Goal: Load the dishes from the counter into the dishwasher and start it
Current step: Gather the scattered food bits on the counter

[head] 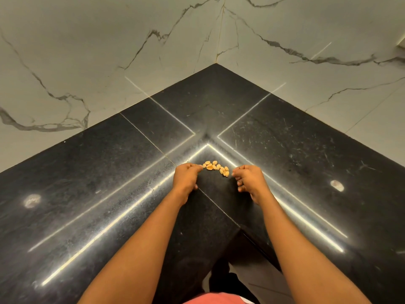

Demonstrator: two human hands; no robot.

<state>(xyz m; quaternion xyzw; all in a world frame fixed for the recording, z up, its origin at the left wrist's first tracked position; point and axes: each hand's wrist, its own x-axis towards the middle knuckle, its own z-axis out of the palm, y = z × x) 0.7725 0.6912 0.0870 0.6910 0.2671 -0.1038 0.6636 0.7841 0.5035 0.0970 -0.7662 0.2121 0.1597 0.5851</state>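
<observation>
Head — glossy black counter (87,172)

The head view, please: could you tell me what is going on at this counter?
A person stands at the inner corner of a black counter. A short curved row of pale nut-like pieces lies between the hands: the curled fingers of the left hand meet one end, those of the right hand sit just beside the other. Whether either pinches a piece is unclear. No dishes or dishwasher are in view.
</observation>
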